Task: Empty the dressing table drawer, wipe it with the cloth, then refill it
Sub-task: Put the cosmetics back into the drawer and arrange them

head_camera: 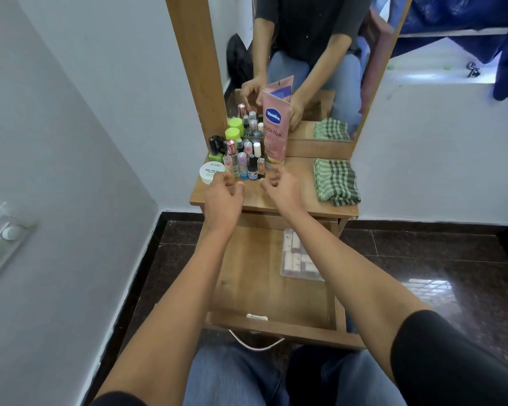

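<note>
The wooden drawer (247, 282) is pulled out towards me, and a clear packet of small pale tubes (299, 256) lies at its right side. On the dressing table top (299, 183) several small bottles (241, 162), a white jar (210, 171) and a tall pink lotion tube (274, 127) stand at the left. A green checked cloth (336, 181) lies folded at the right. My left hand (223, 194) and my right hand (282, 189) hover just in front of the bottles, fingers loosely curled, holding nothing.
A mirror (305, 54) in a wooden frame stands behind the table top. A grey wall with a switch plate (3, 238) runs along the left. Dark tiled floor (423, 259) surrounds the table. My knees sit below the drawer front.
</note>
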